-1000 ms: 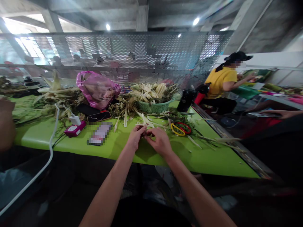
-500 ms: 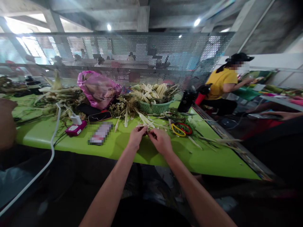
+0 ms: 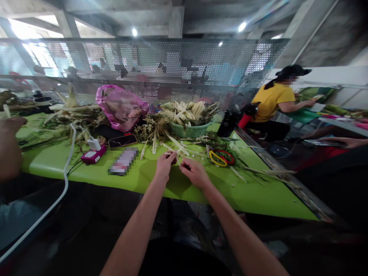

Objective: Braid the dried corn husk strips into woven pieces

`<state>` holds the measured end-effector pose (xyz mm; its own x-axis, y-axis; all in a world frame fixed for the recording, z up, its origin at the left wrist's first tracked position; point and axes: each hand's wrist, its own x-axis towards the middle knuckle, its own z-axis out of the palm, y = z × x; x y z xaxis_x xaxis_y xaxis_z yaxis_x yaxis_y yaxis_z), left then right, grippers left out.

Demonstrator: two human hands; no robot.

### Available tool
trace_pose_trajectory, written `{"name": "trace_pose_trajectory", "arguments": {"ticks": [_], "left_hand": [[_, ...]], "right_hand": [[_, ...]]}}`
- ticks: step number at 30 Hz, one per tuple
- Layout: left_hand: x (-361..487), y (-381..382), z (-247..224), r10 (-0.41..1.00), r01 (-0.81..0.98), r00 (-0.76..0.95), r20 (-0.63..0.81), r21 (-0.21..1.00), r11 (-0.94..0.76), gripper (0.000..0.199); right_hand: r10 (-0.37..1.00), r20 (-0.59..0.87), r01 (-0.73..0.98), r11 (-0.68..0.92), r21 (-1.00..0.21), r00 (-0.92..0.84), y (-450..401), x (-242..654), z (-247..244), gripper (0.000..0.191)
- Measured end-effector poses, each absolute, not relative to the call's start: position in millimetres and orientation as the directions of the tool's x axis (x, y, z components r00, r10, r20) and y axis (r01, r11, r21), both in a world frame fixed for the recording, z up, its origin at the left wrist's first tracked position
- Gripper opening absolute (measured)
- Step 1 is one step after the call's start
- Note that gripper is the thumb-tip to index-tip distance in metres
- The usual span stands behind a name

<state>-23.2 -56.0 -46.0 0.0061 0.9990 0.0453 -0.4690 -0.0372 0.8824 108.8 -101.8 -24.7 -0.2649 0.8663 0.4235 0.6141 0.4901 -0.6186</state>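
Note:
Over the near middle of the green table (image 3: 115,183), my left hand (image 3: 165,165) pinches a pale plant strip (image 3: 178,159) between thumb and fingers. My right hand (image 3: 196,172) is curled closed just right of the strip's lower end. Whether anything is inside those fingers is too small to make out. Beyond both hands lie more pale split stalks (image 3: 177,143) and small scraps. Scissors with a yellow and a red handle loop (image 3: 219,158) rest to the right of my right hand, partly among green stems.
Behind stands a green basket (image 3: 188,131) heaped with pale pieces, beside a pink plastic bag (image 3: 122,109). Phones (image 3: 123,161), a magenta power block (image 3: 93,154) and a white cable (image 3: 68,165) lie left. A black object (image 3: 227,122) stands right. Other people sit either side.
My hands have drawn slightly apart, opening a small gap where the pale strip now shows. The view has shifted a little. A neighbour's hand at the far left has come further into sight.

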Motion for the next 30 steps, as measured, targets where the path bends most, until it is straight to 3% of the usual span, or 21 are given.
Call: {"name": "trace_pose_trajectory", "arguments": {"ticks": [3,8,10,17,30], "left_hand": [[-24.6,-55.7,-45.9,0.998,-0.435,0.049,0.031,0.9,-0.007,0.035],[-23.6,-59.5,-43.9,0.977,-0.399,0.206,0.05,0.916,0.037,0.035],[-22.1,-62.0,-42.8,0.957,-0.409,0.284,0.064,0.911,0.06,0.035],[-18.6,-67.8,-39.3,0.923,-0.459,0.379,0.071,0.88,0.121,0.036],[-20.8,-66.1,-41.3,0.917,-0.395,0.388,0.098,0.916,0.069,0.034]], "right_hand": [[0.887,0.423,0.513,0.455,-0.727,-0.187,-102.5,114.5,-28.1,0.02],[0.877,0.429,0.293,0.361,-0.885,0.217,-91.5,127.8,-35.4,0.035],[0.898,0.387,0.256,0.332,-0.908,0.207,-86.6,130.5,-36.9,0.041],[0.892,0.422,0.384,0.337,-0.86,0.163,-89.1,127.2,-32.0,0.029],[0.809,0.526,0.457,0.376,-0.806,0.263,-87.0,131.2,-35.0,0.025]]}}
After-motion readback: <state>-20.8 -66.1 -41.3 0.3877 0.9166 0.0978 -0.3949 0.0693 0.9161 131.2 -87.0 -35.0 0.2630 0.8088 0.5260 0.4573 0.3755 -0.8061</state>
